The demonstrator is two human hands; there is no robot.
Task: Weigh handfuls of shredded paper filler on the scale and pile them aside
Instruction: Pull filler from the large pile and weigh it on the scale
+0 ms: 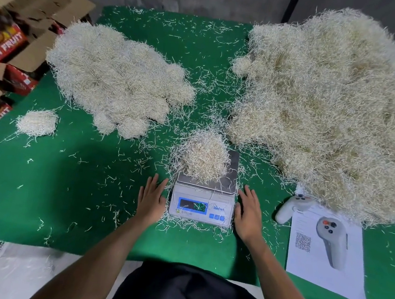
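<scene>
A small white scale (203, 200) is being kept at the near middle of the green surface (71, 184), its steel pan carrying a loose handful of shredded paper (203, 157) that is spilling a little over the pan's left edge. The blue-framed display is being lit, though the digits are too blurred to be read.

The left hand (151, 199) is being rested flat on the surface just beside the scale's left side — fingers straight, lightly spread, nothing held. The right hand (248, 214) is being laid the same way just beside the scale's right side, palm down, fingers straight, nothing gripped. Whether either hand is touching the scale's casing cannot be told.

A large heap of filler (337, 108) is being held at the far right of the surface. A second, clumped pile (116, 80) is sitting at the far left, and a small separate clump (37, 122) is lying nearer the left edge, well apart from the scale. Stray strands are scattered over the green all around.

A white handheld controller (291, 208) is lying right of the scale, touching the top of a printed sheet (326, 255) — a controller picture and a QR code are shown on it. Cardboard fruit boxes (10, 42) are stacked beyond the left edge.
</scene>
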